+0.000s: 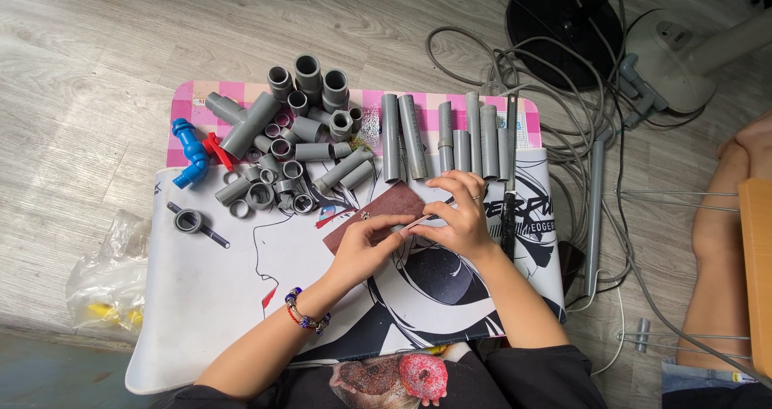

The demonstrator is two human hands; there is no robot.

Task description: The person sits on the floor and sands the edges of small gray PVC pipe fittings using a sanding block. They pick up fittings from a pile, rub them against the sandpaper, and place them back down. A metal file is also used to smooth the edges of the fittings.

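Observation:
My left hand (366, 244) presses down on a sheet of reddish-brown sandpaper (384, 205) lying on the printed mat (209, 296). A beaded bracelet circles that wrist. My right hand (460, 212) pinches a thin, short grey strip (422, 218) and holds its tip against the sandpaper's edge. A ring shows on one finger of the right hand. Just beyond the hands lies a row of straight grey pipe pieces (446, 135).
A heap of grey pipe fittings (293, 135) and a blue elbow valve (190, 153) lie on the pink checked table (185, 95). A clear plastic bag (104, 272) sits left. Tangled cables (579, 111), a fan base (563, 19) and another person's leg (720, 240) are right.

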